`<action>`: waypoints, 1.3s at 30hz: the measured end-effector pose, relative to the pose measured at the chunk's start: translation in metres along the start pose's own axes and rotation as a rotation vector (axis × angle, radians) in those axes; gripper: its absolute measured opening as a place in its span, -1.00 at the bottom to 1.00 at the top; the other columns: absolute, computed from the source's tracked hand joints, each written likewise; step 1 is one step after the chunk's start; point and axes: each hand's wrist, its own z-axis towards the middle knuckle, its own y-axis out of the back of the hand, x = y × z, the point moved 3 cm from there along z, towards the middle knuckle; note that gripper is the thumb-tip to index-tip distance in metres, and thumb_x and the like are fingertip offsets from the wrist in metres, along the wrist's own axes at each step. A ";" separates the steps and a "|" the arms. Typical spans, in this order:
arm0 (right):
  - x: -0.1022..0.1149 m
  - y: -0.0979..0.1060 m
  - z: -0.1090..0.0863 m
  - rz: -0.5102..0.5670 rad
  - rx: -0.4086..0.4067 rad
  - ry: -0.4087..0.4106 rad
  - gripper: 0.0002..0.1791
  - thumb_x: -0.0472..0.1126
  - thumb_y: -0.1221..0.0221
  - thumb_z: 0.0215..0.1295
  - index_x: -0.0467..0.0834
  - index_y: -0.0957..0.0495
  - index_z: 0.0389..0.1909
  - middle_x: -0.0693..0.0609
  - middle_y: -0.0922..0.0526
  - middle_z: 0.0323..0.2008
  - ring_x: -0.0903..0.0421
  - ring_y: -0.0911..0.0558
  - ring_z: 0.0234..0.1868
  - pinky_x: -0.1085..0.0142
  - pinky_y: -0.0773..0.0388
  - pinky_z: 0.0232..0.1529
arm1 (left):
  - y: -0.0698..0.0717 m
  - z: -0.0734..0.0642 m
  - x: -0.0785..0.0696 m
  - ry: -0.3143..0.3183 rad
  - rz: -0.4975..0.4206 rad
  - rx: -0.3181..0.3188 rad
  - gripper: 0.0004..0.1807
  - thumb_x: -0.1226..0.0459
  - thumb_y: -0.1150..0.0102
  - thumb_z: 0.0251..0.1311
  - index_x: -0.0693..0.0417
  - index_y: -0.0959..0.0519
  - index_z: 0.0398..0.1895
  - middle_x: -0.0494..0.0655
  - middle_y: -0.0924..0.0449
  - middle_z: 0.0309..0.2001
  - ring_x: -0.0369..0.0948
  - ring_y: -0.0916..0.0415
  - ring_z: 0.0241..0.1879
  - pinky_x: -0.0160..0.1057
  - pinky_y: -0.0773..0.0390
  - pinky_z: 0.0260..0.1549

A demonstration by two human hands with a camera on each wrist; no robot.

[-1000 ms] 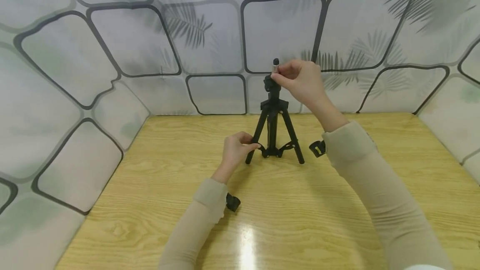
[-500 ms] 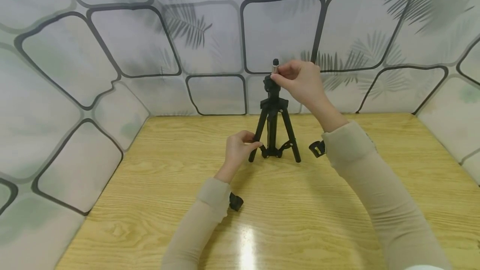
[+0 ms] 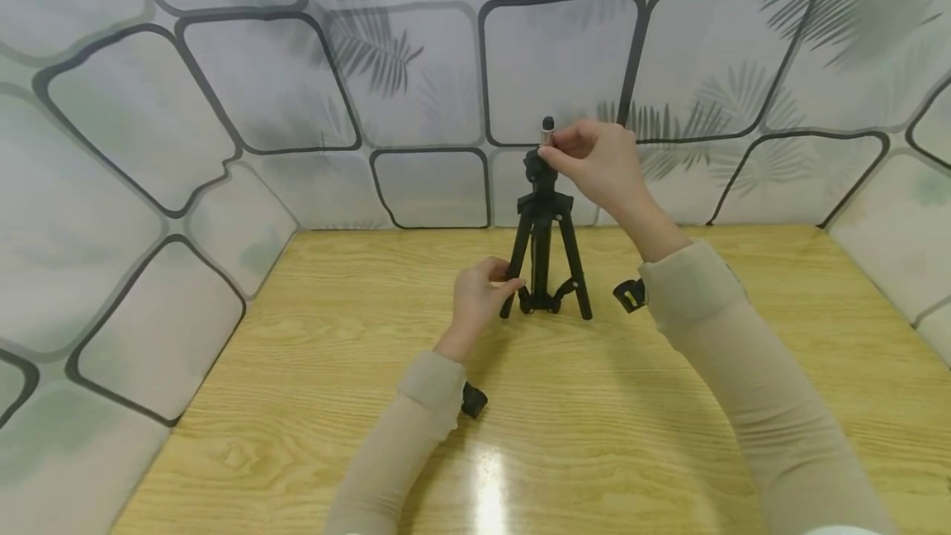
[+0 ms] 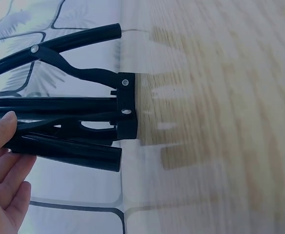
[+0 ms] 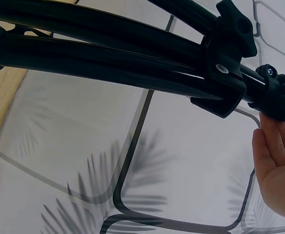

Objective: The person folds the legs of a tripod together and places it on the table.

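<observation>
A small black tripod (image 3: 545, 206) stands upright near the back of the wooden table, its legs partly spread. My left hand (image 3: 475, 295) pinches the left leg (image 4: 74, 153) low down, thumb on one side and fingers on the other. Up at the tripod's head, my right hand (image 3: 603, 162) pinches a short silver post (image 3: 547, 137) with a black tip. Dark braces (image 4: 91, 74) join the legs to a centre bracket (image 4: 127, 100) in the left wrist view. A black knob (image 5: 236, 28) shows on the tripod's upper part in the right wrist view.
The wooden table (image 3: 312, 436) runs back to a patterned cloth wall (image 3: 427, 188), close behind the tripod. Another patterned wall (image 3: 96, 213) closes the left side. A black wrist camera (image 3: 630, 295) juts from the right sleeve.
My left hand has moved slightly right, bringing the left leg inward. The right leg has drawn in too, so the feet stand closer together. My right hand keeps its place at the top.
</observation>
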 end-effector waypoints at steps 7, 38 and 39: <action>-0.001 0.000 0.001 0.002 0.001 -0.011 -0.65 -0.01 -0.19 0.10 -0.19 -0.57 -0.21 -0.05 -0.61 -0.24 0.12 -0.58 -0.27 0.26 -0.48 -0.23 | -0.004 0.002 -0.001 -0.034 0.119 0.017 -0.72 0.16 -0.27 -0.01 0.16 -0.56 -0.31 -0.06 -0.63 -0.37 -0.23 -0.57 -0.36 -0.33 -0.52 -0.37; -0.001 -0.001 0.004 0.023 0.002 -0.028 -0.64 -0.02 -0.19 0.11 -0.21 -0.57 -0.20 -0.05 -0.61 -0.21 0.12 -0.58 -0.25 0.27 -0.49 -0.23 | -0.013 0.014 0.002 0.184 -0.087 0.122 -0.67 0.12 -0.25 0.00 0.15 -0.59 -0.23 -0.06 -0.59 -0.29 -0.19 -0.51 -0.28 -0.33 -0.51 -0.42; -0.001 -0.001 0.004 0.021 0.002 -0.027 -0.64 -0.02 -0.19 0.11 -0.21 -0.57 -0.20 -0.05 -0.61 -0.22 0.12 -0.58 -0.25 0.27 -0.49 -0.23 | -0.014 0.014 0.003 0.186 -0.089 0.124 -0.67 0.12 -0.25 0.00 0.16 -0.59 -0.22 -0.06 -0.59 -0.29 -0.19 -0.50 -0.28 -0.34 -0.51 -0.43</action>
